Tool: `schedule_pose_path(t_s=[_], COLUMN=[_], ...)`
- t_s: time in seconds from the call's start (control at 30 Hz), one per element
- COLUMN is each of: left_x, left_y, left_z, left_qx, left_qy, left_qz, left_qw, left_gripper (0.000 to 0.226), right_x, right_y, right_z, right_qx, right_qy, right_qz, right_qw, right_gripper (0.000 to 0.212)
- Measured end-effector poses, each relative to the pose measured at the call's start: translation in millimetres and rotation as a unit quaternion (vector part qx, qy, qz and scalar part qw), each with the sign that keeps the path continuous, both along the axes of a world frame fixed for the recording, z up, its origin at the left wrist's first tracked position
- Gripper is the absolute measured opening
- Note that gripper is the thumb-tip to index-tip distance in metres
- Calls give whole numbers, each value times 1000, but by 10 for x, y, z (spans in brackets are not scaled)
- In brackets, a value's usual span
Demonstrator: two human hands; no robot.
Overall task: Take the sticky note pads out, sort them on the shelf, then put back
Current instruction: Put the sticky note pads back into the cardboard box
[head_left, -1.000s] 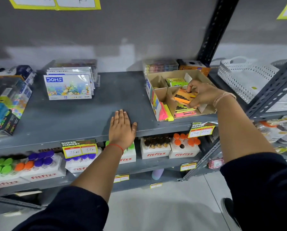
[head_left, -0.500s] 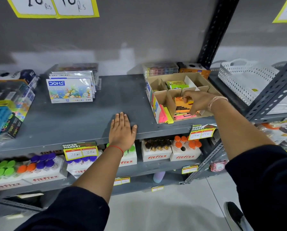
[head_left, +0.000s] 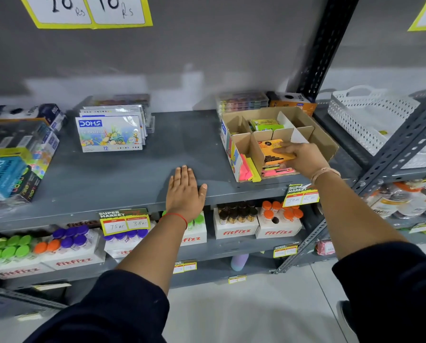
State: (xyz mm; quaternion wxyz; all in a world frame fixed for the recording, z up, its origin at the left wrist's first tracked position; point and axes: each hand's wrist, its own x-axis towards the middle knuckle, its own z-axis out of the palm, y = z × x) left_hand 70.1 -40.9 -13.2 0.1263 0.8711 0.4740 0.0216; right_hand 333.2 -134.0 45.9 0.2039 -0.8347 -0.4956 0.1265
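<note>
A divided cardboard box stands on the grey shelf at the right. My right hand reaches into its front middle compartment and grips an orange sticky note pad that lies on top of pink pads. A green pad sits in a rear compartment. Pink and yellow pads stand on edge in the front left compartment. My left hand lies flat, palm down, on the shelf near its front edge, holding nothing.
DOMS colour boxes stand at the shelf's back left, with more stationery packs at the far left. A white perforated basket sits on the neighbouring shelf to the right. Fitfizz bottle trays fill the shelf below.
My right hand has lowered the orange pad from a tilted hold above the box down onto the stack in the front middle compartment. My left hand has stayed flat on the shelf.
</note>
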Motion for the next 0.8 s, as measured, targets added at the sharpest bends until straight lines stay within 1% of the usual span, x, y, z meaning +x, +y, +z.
schedule_pose_path(t_s=[0.1,0.23,0.43,0.63,0.8], left_x=[-1,-6,-23,-15,-4], left_y=[3,13,19,19,26], left_z=[4,3,10,8,9], left_qx=[-3,-6,-15,-19,-19], left_qy=[5,9,6,5,5], left_qz=[-1,-7,-8,-8,-10], left_qw=[1000,1000,1000,1000,1000], left_gripper=[62,63,63,64,64], right_x=[-22,-28,-96,-138,-155], right_y=[-16,-25,-13,-35,-38], right_z=[-48,-92,-116,-189,-171], right_qx=[13,-25,-26,2,17], right_qy=[-8,-44,-57,-36,0], right_qz=[-1,19,11,-12,-21], right_qw=[1000,999,998,999,1000], right_gripper=[51,50,51,50,48])
